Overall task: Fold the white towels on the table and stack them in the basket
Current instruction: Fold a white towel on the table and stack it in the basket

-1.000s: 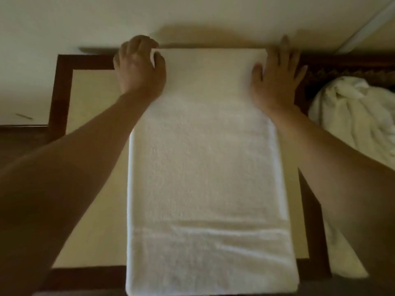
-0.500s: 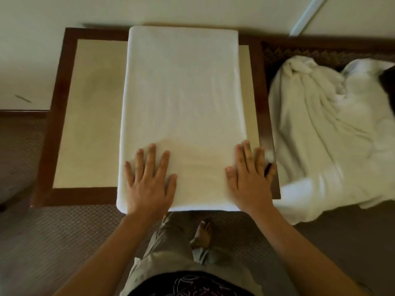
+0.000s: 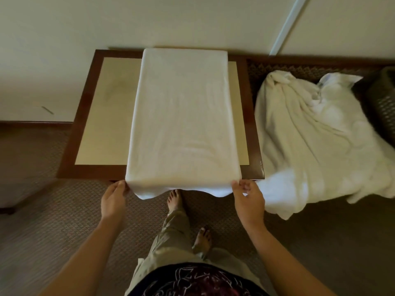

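A white towel, folded into a long strip, lies lengthwise on the low table, with its near end drooping over the front edge. My left hand pinches the towel's near left corner. My right hand grips the near right corner. A heap of unfolded white towels lies to the right of the table. The dark woven basket shows at the far right edge, partly cut off.
The table has a dark wooden frame and a beige top, and it stands against a cream wall. Brown patterned carpet covers the floor. My bare feet stand just below the table's front edge.
My hands slid from the towel's far end to its near end, then left its top and took hold of the near corners. The view pulled back from the table.
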Motion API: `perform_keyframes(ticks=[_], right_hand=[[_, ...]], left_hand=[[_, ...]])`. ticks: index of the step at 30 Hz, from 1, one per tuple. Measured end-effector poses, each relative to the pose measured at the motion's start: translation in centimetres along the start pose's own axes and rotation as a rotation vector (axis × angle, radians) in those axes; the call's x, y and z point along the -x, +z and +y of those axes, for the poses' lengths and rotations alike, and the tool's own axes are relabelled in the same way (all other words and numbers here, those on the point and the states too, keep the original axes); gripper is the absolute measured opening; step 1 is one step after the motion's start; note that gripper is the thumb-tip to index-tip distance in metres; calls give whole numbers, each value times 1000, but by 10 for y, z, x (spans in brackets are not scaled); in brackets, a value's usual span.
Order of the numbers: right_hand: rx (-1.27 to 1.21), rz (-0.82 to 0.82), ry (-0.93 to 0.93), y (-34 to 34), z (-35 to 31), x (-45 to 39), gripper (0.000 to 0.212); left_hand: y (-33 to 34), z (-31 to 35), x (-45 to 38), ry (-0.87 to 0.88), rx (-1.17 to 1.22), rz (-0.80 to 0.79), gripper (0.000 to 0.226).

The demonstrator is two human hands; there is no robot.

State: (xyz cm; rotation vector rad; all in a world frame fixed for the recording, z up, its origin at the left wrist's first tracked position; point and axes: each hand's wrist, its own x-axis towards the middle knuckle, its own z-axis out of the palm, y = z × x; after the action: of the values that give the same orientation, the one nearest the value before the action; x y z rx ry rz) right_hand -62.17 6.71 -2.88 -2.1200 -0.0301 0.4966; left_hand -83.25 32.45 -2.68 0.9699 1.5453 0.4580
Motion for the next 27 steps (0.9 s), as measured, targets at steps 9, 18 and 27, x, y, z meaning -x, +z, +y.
perform_keyframes(ticks=[9, 18, 27], right_hand=[[-6, -28, 74, -2, 0, -9, 25], [29, 53, 44, -1, 10, -19, 18], [-238, -277, 150, -5, 16, -18, 27]], left_hand=[[-16, 6, -3, -63, -81, -281, 32], [2, 4, 2, 270, -537, -89, 19], [8, -13, 10, 207, -274, -158, 20]])
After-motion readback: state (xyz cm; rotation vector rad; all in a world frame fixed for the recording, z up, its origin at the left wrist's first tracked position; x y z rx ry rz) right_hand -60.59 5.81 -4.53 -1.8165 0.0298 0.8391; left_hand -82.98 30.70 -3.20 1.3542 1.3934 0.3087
